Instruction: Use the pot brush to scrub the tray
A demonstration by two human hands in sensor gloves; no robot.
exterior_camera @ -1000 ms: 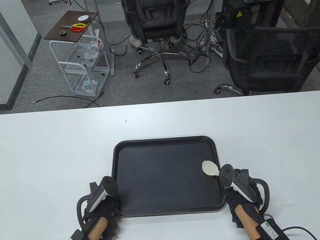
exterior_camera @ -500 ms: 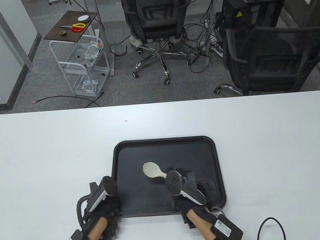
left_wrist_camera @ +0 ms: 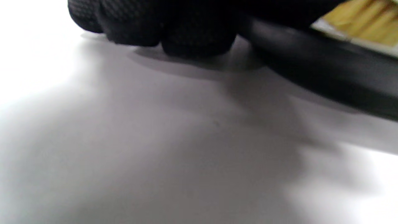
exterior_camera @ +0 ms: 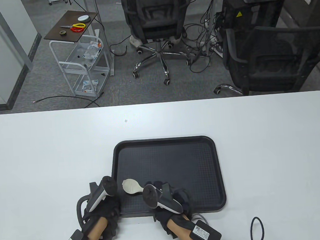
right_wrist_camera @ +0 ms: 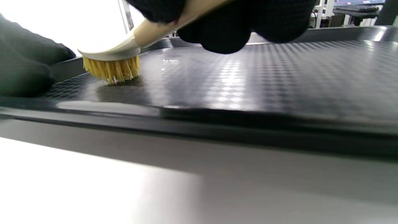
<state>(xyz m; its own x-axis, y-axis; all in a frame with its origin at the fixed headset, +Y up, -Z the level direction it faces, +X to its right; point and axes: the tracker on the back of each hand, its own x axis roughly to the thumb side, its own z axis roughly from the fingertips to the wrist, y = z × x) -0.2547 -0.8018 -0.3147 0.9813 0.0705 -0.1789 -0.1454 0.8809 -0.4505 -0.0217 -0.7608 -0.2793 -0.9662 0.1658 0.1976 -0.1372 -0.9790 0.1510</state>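
A black textured tray (exterior_camera: 179, 162) lies on the white table near the front edge. My right hand (exterior_camera: 168, 199) grips the handle of a cream pot brush (exterior_camera: 131, 186) with yellow bristles. The brush head sits bristles-down on the tray floor near its front left corner; in the right wrist view the bristles (right_wrist_camera: 112, 70) touch the tray (right_wrist_camera: 248, 81). My left hand (exterior_camera: 105, 206) holds the tray's front left corner. In the left wrist view my fingers (left_wrist_camera: 168, 28) rest on the table beside the tray rim (left_wrist_camera: 326, 84).
The white table (exterior_camera: 41, 150) spreads wide around the tray. A black cable (exterior_camera: 256, 228) loops on the table at the front right. Office chairs and a small cart stand on the floor beyond the table's far edge.
My right hand has swept the brush from the tray's right side leftward to its front left corner. The left hand and the tray have not moved.
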